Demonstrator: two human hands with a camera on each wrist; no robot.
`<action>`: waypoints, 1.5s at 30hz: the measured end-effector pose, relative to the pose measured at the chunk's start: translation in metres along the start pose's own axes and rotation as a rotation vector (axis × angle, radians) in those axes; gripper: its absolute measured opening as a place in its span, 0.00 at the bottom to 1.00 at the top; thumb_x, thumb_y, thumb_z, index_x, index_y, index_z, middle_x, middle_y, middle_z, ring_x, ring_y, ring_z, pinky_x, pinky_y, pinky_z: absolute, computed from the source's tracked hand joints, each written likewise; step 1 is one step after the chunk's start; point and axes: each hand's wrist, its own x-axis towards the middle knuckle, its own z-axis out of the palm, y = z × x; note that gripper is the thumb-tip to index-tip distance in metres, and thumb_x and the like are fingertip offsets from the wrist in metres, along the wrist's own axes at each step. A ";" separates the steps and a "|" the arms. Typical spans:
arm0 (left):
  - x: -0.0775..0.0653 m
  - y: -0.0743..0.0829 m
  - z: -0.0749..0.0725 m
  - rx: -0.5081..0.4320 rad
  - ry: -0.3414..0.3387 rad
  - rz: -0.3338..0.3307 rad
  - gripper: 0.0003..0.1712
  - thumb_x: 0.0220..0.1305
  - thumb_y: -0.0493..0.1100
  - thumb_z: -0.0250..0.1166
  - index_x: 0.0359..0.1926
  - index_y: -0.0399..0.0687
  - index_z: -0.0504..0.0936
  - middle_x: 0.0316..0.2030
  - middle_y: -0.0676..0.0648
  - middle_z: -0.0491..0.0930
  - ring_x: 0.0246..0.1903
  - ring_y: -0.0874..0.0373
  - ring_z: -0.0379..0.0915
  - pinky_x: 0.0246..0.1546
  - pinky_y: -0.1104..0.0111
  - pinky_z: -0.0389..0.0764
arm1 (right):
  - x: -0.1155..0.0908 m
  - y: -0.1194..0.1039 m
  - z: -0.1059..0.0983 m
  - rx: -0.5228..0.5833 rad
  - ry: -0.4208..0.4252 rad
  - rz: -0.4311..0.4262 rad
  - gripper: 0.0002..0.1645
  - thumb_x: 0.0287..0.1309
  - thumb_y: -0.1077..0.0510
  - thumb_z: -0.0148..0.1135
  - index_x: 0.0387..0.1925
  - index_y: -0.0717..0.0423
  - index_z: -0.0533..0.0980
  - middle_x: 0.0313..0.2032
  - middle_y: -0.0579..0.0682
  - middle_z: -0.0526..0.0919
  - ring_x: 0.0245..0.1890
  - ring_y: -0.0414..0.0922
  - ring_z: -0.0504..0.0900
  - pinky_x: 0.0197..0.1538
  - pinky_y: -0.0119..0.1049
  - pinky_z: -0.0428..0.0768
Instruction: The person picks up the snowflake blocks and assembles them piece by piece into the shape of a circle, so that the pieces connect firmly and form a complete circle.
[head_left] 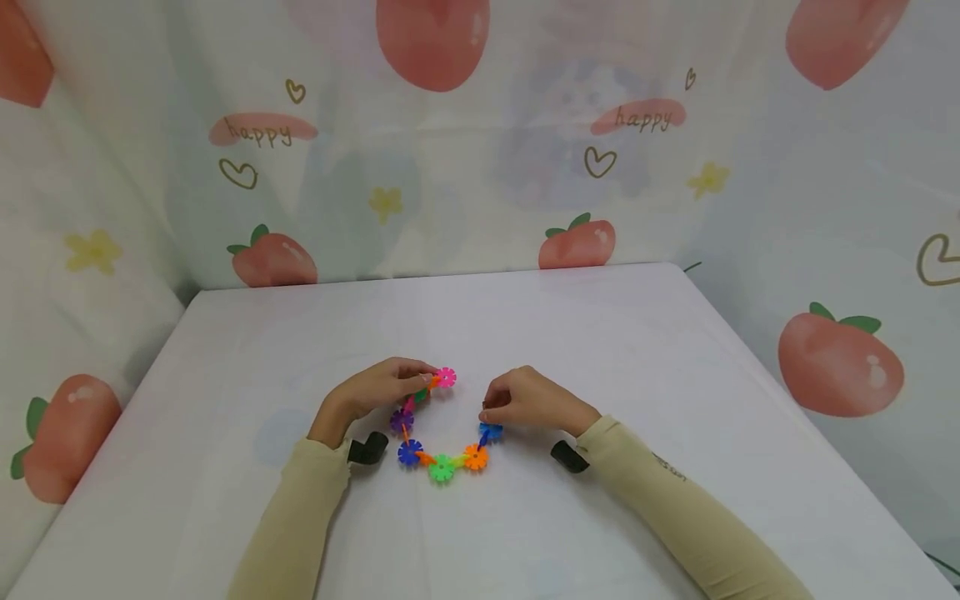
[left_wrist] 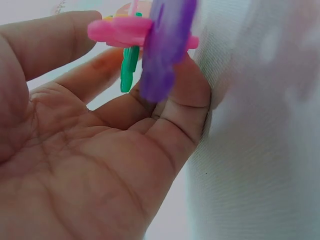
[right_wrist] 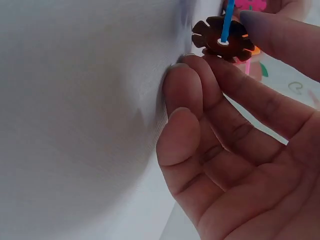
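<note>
A chain of notched plastic flower discs [head_left: 442,468] curves in a U on the table, its discs slotted into one another. My left hand [head_left: 382,386] pinches the chain's far left end by an orange disc, beside the pink end disc [head_left: 446,377]. Close to that palm are a purple disc [left_wrist: 167,47] and a green disc [left_wrist: 130,67]. At the other end, my right hand [head_left: 536,400] pinches a dark brown disc [right_wrist: 210,37] between thumb and index finger. A blue disc [right_wrist: 228,20] stands slotted at the brown one; the remaining right fingers curl against the tabletop.
The white-covered table [head_left: 225,375] extends around both hands. Behind it hangs a printed curtain [head_left: 465,167], with more of the same fabric at both sides. Black wrist straps [head_left: 367,448] show near the cuffs of the beige sleeves [head_left: 288,521].
</note>
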 end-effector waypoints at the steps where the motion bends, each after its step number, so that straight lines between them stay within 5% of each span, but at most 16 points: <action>1: 0.000 0.000 0.000 0.000 -0.004 0.008 0.26 0.81 0.49 0.60 0.70 0.38 0.79 0.55 0.43 0.81 0.54 0.49 0.74 0.67 0.47 0.74 | 0.000 0.000 0.000 -0.007 0.005 -0.012 0.06 0.68 0.55 0.73 0.36 0.53 0.88 0.29 0.38 0.86 0.32 0.38 0.79 0.37 0.34 0.80; 9: -0.001 0.003 0.003 -0.021 -0.050 0.034 0.19 0.80 0.50 0.61 0.56 0.39 0.83 0.40 0.46 0.78 0.42 0.52 0.71 0.45 0.61 0.74 | 0.006 0.000 0.000 -0.022 0.085 -0.059 0.07 0.71 0.62 0.67 0.45 0.58 0.89 0.38 0.43 0.89 0.33 0.38 0.81 0.38 0.33 0.82; 21: 0.006 0.007 0.012 -0.068 -0.105 0.084 0.17 0.81 0.49 0.59 0.53 0.39 0.83 0.38 0.48 0.79 0.40 0.54 0.70 0.42 0.64 0.72 | 0.010 -0.006 0.004 -0.057 0.140 -0.136 0.09 0.71 0.65 0.67 0.46 0.63 0.89 0.40 0.48 0.91 0.33 0.40 0.83 0.36 0.31 0.82; 45: 0.007 0.011 0.018 -0.112 -0.106 0.163 0.14 0.84 0.41 0.57 0.43 0.37 0.84 0.33 0.48 0.84 0.37 0.55 0.72 0.47 0.63 0.72 | 0.014 -0.012 0.010 -0.008 0.198 -0.234 0.04 0.69 0.68 0.70 0.42 0.63 0.88 0.37 0.47 0.90 0.36 0.39 0.83 0.44 0.34 0.85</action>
